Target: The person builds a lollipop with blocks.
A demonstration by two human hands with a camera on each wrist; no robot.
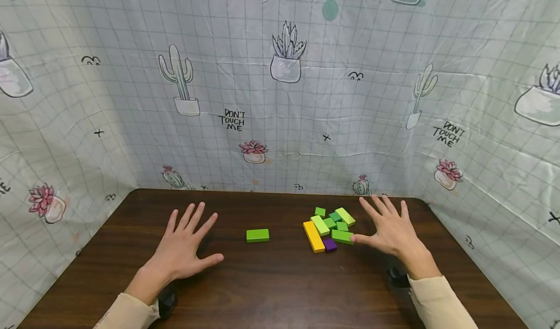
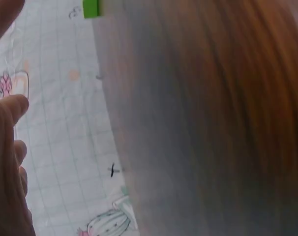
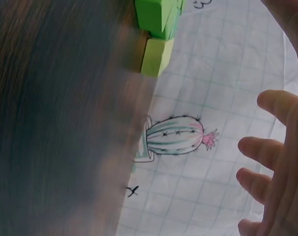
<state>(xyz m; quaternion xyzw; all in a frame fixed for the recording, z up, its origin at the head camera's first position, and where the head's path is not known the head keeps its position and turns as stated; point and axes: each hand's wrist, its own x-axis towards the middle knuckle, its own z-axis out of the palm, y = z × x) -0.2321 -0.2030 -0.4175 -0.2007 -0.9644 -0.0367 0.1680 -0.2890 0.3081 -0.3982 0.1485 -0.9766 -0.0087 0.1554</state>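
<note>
My left hand (image 1: 180, 249) is spread above the left of the table, holding nothing. A single green block (image 1: 257, 235) lies to its right, apart from the others. On the other side my right hand (image 1: 391, 229) is spread too, its thumb tip overlapping the end of a green block (image 1: 341, 236) in the head view; whether they touch I cannot tell. That block belongs to a loose cluster with a long orange block (image 1: 313, 236), a purple block (image 1: 330, 245), yellow-green blocks (image 1: 345, 216) and several small green ones. In the right wrist view a yellow-green block (image 3: 157, 56) stands near spread fingers.
The dark brown wooden table (image 1: 280, 285) ends at a hanging grid-patterned cloth (image 1: 323, 100) with cactus drawings, which encloses the back and both sides. Black bands (image 1: 397, 277) sit at both wrists, beside cream sleeves (image 1: 442, 302).
</note>
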